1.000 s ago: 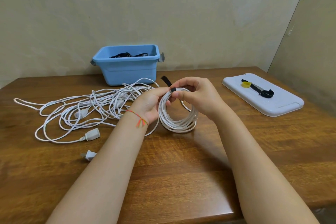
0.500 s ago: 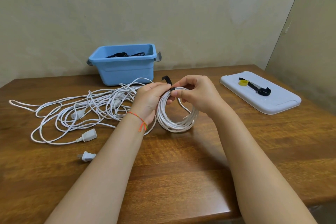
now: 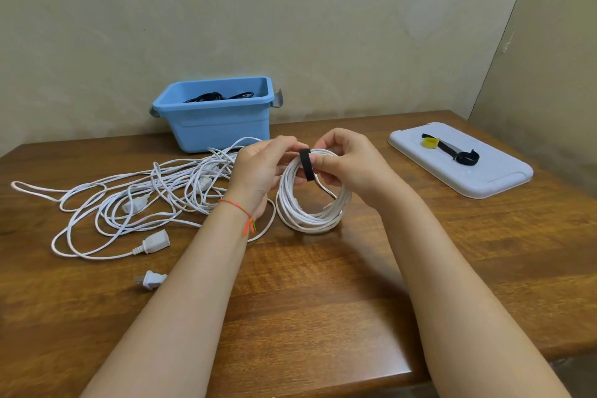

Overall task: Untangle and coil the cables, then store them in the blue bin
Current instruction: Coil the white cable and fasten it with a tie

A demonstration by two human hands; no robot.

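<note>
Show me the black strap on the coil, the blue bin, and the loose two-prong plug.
black strap (image 3: 306,164), head view, on the band's middle where it crosses the coil's top.
blue bin (image 3: 223,129), head view, on its front wall.
two-prong plug (image 3: 152,279), head view, on the white plug body.

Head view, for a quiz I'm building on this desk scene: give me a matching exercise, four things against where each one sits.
1. coiled white cable
2. black cables
3. yellow strap
4. tangled white cord

a. on the white lid
b. loose on the table, left
c. between both hands
d. inside the blue bin

Pairs: 1-c, 2-d, 3-a, 4-b
</note>
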